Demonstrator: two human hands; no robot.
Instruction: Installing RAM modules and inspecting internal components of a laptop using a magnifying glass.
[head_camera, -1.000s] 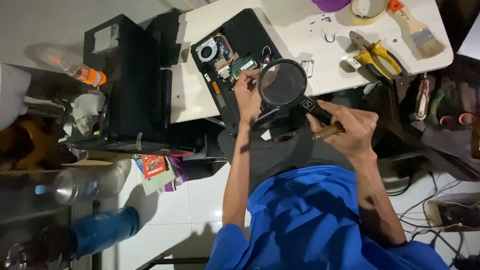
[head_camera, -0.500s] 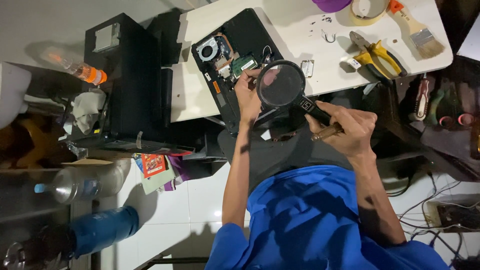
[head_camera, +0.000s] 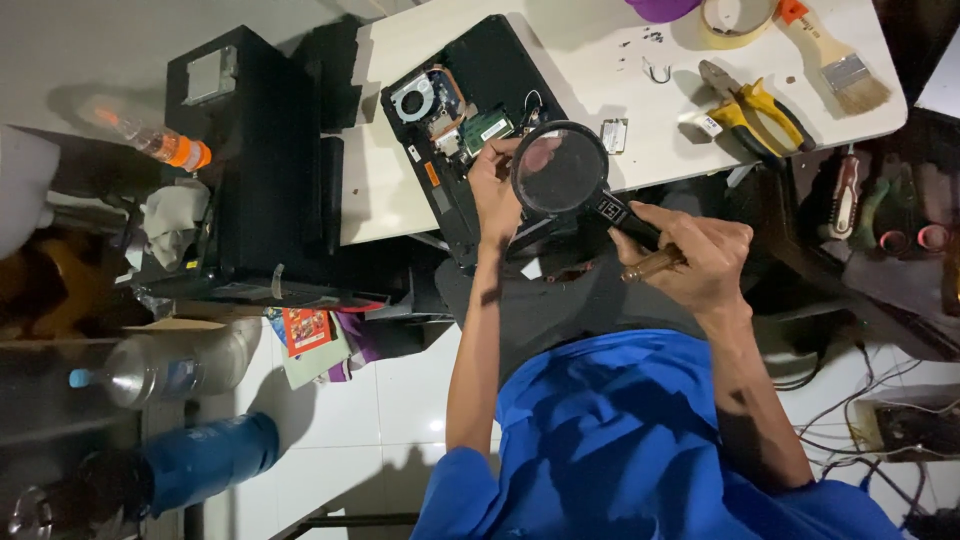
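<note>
a white table (head_camera: 590, 75) fills the top of the head view, with white floor tiles below it. on the table lies an opened black laptop (head_camera: 470, 120), its bottom cover off, showing a round fan, copper pipe and green circuit board. the right hand (head_camera: 700, 250) is closed around the dark and wooden handle of a magnifying glass (head_camera: 560, 168), a round lens in a black rim, held over the laptop's near edge. the left hand (head_camera: 497, 185) rests on the laptop just beside the lens, fingers curled; whether it pinches anything cannot be told. right of the laptop lie yellow-handled pliers (head_camera: 750, 105), a paintbrush (head_camera: 835, 60) and a tape roll (head_camera: 738, 20). left of the laptop stands a black box (head_camera: 255, 160).
</note>
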